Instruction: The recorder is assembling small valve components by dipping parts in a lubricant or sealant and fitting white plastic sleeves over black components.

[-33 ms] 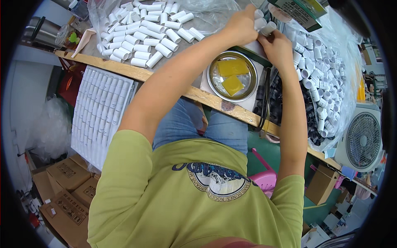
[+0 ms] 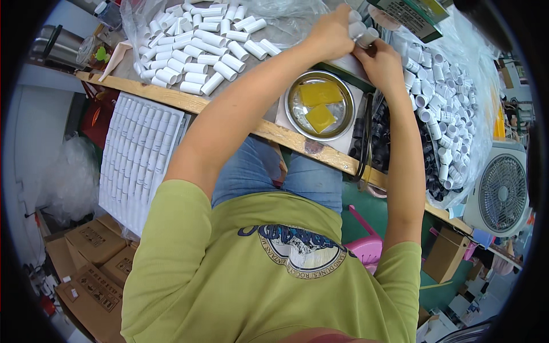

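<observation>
Change: nothing is seen to be moved since the earlier frame; both hands are kept at the same spot.
Filled tray (image 2: 140, 157): many white tubes are already laid in rows, left of the bench.
Loose tubes (image 2: 200, 43): a heap is left unsorted on the bench (image 2: 171, 97).
Short caps (image 2: 443, 97): many are left at the right.
Metal bowl (image 2: 319, 105): two yellow pads are held inside.
Left hand (image 2: 330, 33): closed around the small white piece (image 2: 366, 38).
Right hand (image 2: 382, 64): its fingers are pinched on the same piece, above the bowl.

- Your hands (image 2: 357, 48) work in a narrow gap: loose white tubes (image 2: 197, 48) crowd the tabletop (image 2: 171, 97) on the left.
- The metal dish (image 2: 319, 106) blocks the near edge.
- White caps (image 2: 443, 97) pile up on the right.
</observation>
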Demonstrator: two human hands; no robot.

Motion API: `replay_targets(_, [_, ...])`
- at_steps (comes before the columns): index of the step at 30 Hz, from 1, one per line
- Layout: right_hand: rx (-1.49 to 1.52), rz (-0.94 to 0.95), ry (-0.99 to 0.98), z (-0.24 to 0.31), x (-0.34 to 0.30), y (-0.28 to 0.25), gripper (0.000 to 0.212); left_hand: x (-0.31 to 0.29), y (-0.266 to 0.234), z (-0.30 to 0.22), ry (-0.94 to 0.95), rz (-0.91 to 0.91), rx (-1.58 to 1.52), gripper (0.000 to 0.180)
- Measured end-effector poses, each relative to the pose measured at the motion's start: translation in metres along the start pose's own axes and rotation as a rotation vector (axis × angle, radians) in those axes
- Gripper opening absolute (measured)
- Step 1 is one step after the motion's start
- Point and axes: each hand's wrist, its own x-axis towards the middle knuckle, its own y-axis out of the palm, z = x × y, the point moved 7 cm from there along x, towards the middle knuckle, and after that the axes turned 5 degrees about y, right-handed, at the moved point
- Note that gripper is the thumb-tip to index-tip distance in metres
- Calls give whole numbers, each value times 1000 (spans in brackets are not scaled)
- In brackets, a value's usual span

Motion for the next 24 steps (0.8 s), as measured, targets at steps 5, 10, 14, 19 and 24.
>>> replay_targets(5, [93,317,118,21,-40,-30,42,-57,-56,-37,-425,247,-647,47])
replay_targets(10, [1264,624,34,80,-117,-33,30,-146,-49,-92,-603,505,-1247,40])
replay_targets(14, [793,386,105,70,-141,-25,20,-155,-69,-129,-331,338,-614,37])
replay_targets(19, [1033,290,264,73,-156,-18,18,-172,-82,-168,346,105,158,36])
replay_targets(24, [731,219,-599,121,-176,-51,19,-217,-72,-125,-719,321,-1099,29])
